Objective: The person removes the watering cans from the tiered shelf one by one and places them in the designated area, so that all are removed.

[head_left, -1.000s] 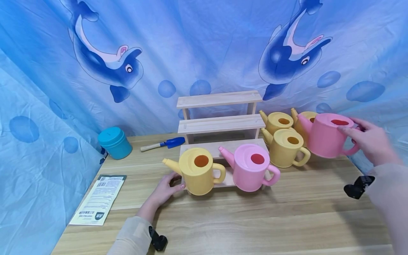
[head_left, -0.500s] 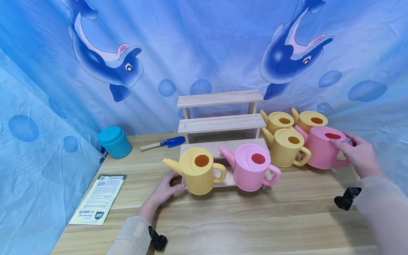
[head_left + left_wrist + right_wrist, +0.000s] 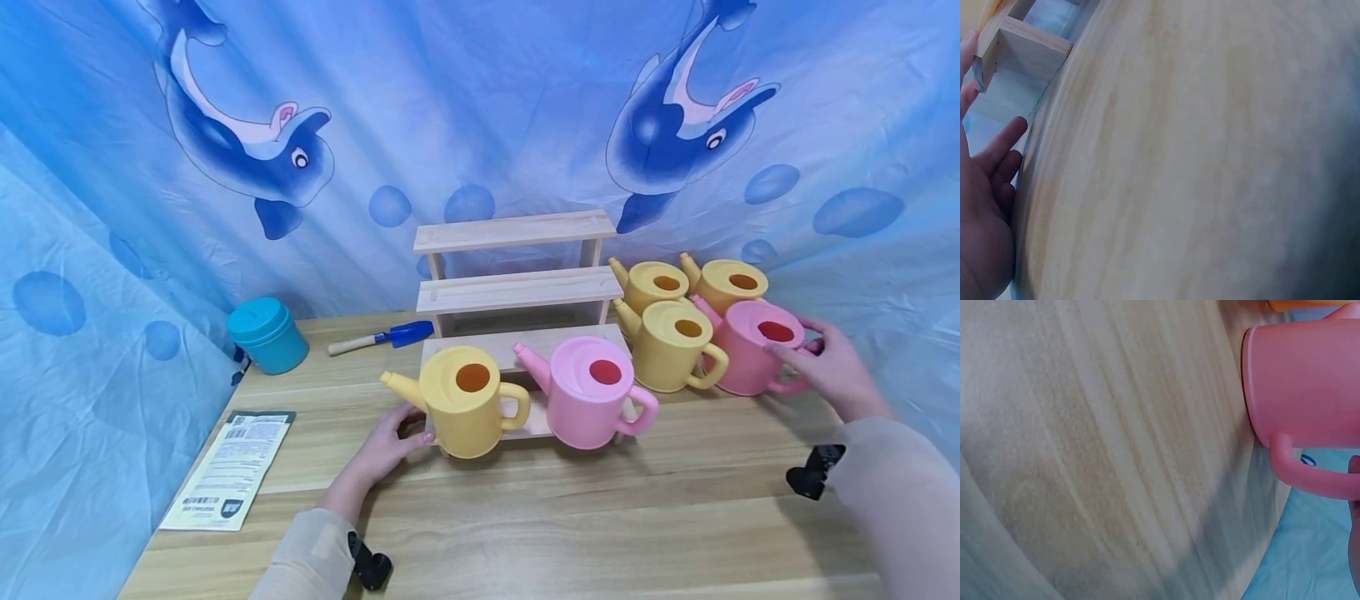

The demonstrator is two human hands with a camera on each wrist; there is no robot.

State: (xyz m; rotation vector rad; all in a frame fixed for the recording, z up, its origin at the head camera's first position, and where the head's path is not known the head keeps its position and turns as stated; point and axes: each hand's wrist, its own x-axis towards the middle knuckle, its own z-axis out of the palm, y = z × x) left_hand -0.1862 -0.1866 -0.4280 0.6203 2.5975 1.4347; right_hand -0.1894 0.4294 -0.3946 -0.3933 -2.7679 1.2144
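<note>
At the right, my right hand [image 3: 836,373] holds a pink watering can [image 3: 750,354] by its handle. In the right wrist view the pink can's base is at the wooden tabletop [image 3: 1147,456], and only a fingertip shows by the handle. My left hand [image 3: 384,448] grips the lower left end of a stepped wooden shelf [image 3: 517,289]; in the left wrist view its upper fingers lie on either side of the board end [image 3: 982,69]. On the lowest step stand a yellow watering can [image 3: 465,425] and another pink watering can [image 3: 581,421], spouts pointing left.
Several yellow watering cans [image 3: 670,358] stand between the shelf and the held can. Left of the shelf lie a blue trowel [image 3: 408,333] with a wooden handle and a printed packet [image 3: 232,471]. A teal lidded tub [image 3: 270,335] stands at the back left, before a dolphin-print curtain [image 3: 465,108].
The right hand has brought the pink watering can down and left, beside the yellow cans, where it now sits on the table. The left hand has stayed at the shelf end.
</note>
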